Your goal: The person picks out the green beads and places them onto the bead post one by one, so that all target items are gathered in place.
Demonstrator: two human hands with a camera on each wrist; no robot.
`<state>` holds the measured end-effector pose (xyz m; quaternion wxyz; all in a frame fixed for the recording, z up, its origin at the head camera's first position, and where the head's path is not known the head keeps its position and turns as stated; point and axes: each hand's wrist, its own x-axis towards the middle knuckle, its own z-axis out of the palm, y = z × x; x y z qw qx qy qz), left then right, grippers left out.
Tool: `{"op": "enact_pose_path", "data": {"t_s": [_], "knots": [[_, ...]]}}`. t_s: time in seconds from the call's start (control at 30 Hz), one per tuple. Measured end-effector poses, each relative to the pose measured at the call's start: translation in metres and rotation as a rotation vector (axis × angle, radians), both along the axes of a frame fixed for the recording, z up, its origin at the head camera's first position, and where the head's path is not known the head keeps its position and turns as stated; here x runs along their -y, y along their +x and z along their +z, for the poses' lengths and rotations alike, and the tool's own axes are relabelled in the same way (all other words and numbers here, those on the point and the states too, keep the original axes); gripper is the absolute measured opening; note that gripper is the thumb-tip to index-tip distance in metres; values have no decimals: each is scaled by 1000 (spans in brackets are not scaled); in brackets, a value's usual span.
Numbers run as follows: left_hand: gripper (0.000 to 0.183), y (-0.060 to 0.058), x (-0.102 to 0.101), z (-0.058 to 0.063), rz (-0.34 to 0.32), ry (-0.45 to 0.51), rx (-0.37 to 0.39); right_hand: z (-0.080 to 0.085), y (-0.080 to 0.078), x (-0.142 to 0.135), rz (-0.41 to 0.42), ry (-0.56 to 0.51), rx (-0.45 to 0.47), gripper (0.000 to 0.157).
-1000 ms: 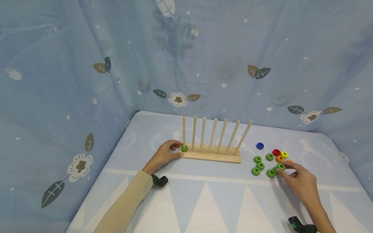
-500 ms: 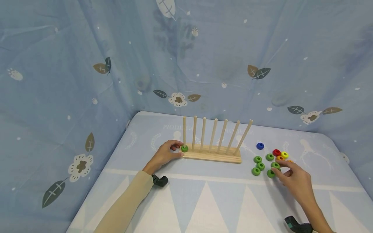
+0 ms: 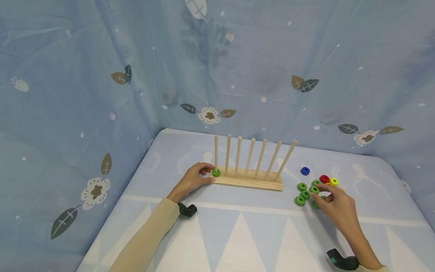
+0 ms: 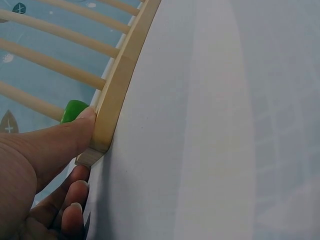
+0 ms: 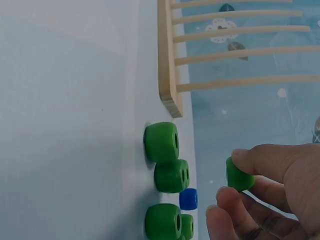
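My left hand (image 3: 192, 179) grips the left end of a wooden peg rack (image 3: 251, 183), a flat base with a row of upright pegs. In the left wrist view the thumb (image 4: 70, 137) lies on the base's edge with fingers curled at its end. One green bead (image 3: 216, 173) sits at the bottom of the leftmost peg, beside that thumb. At the right, my right hand (image 3: 340, 211) pinches a green bead (image 5: 239, 175) between thumb and fingers, held above the table. Several loose green beads (image 3: 300, 200) lie under and beside this hand, which partly hides some.
Beyond the right hand lie a red bead (image 3: 324, 178), a yellow bead (image 3: 334, 181) and partly hidden orange ones. A blue bead (image 3: 305, 171) lies apart, farther back. Patterned blue cloth (image 3: 238, 75) hangs behind the table (image 3: 217, 230).
My right hand has moved left with the pinched green bead, away from the right side of the pile and over the other green beads. The left hand stays at the rack's end.
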<state>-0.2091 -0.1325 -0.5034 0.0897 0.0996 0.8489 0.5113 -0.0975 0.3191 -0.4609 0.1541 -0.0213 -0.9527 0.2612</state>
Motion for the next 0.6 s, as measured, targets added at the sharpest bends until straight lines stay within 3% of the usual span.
{"op": "enact_pose_path", "data": {"t_s": [0.6], "knots": [[42, 0, 0, 2, -3, 17, 5, 2, -7, 20, 51, -21, 7, 36]]}}
